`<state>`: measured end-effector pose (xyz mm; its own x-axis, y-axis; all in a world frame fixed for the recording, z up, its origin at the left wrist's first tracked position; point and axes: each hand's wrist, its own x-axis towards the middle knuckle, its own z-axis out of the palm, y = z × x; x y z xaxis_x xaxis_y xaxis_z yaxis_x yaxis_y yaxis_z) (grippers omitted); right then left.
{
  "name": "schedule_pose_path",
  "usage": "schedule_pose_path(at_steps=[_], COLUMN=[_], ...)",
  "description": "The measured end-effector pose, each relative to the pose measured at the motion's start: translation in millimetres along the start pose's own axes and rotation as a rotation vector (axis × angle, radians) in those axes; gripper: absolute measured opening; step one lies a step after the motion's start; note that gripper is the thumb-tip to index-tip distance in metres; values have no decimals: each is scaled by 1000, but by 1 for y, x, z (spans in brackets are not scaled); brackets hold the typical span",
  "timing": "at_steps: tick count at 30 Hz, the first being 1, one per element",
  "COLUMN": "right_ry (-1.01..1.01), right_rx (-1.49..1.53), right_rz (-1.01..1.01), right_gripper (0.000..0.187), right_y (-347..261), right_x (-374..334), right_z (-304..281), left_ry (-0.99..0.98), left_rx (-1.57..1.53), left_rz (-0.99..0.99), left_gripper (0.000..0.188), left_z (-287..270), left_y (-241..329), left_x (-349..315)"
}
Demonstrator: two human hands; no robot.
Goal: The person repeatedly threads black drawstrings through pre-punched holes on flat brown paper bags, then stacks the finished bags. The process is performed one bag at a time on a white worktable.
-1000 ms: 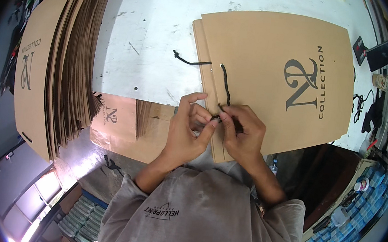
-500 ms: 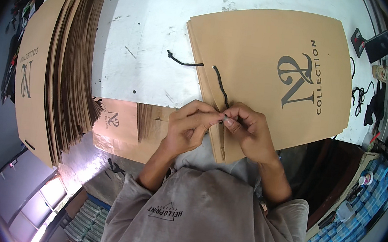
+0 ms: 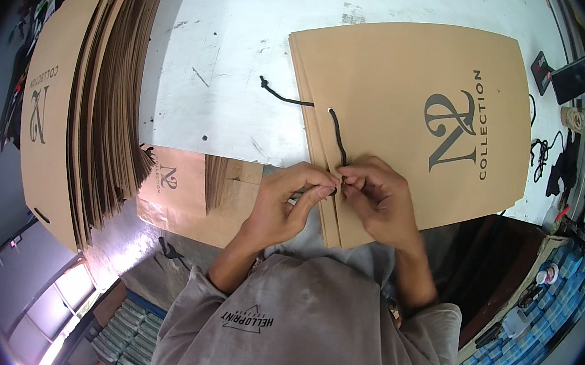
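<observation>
A flat brown paper bag (image 3: 402,66) with dark printing lies on the white table before me, its left folded edge showing several layers. A black cord (image 3: 336,134) comes out of an eyelet near that edge and runs down to my fingers. Another stretch of cord (image 3: 283,98), knotted at its tip, sticks out to the left. My left hand (image 3: 287,203) pinches a dark end of the cord between thumb and forefinger. Close beside it, my right hand (image 3: 386,202) is closed at the cord where it meets the bag; its fingertips partly hide the cord.
A tall stack of similar brown bags (image 3: 53,103) stands at the left. Below the table edge lies a brown package (image 3: 178,196) with printing. Loose black cords (image 3: 540,153), a cup (image 3: 572,119) and a dark device (image 3: 571,79) are at the right, above blue-patterned packs (image 3: 538,333).
The bag has shifted slightly right and down in view. My fingertips have parted a little, the left ones now showing a dark cord end.
</observation>
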<state>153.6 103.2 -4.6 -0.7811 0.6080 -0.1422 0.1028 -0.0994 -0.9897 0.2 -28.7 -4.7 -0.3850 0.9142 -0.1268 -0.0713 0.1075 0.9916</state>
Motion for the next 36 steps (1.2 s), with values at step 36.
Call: schedule_pose_path(at_steps=[36], right_ry=[401], right_rx=[-1435], right_rz=[-485], right_gripper=[52], right_y=[-168], right_x=[164], right_z=[-167], left_ry=[626], left_rx=[-145], left_rz=[-37], left_gripper=[29], left_z=[-70], left_y=[-23], left_x=[-11])
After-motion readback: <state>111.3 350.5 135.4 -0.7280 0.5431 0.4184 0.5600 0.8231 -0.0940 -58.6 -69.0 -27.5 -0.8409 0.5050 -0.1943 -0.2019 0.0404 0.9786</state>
